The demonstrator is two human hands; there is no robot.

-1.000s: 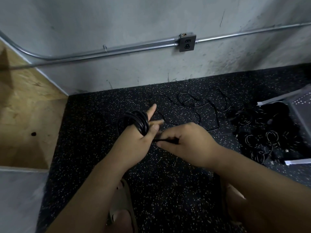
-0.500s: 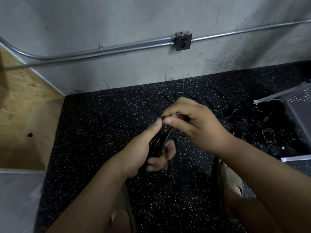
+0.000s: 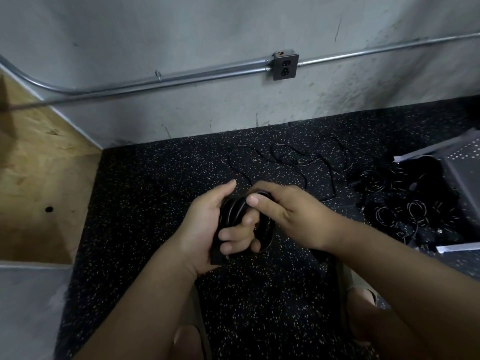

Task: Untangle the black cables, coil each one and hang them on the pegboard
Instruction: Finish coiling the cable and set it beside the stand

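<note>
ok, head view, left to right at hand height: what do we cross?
Plywood panel → left hand → black cable coil, gripped by both hands → right hand → pile of coiled cables on the floor → perforated pegboard at the right edge.

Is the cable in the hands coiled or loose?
Coiled: the cable sits looped in the left hand, right hand pinching its top.
</note>
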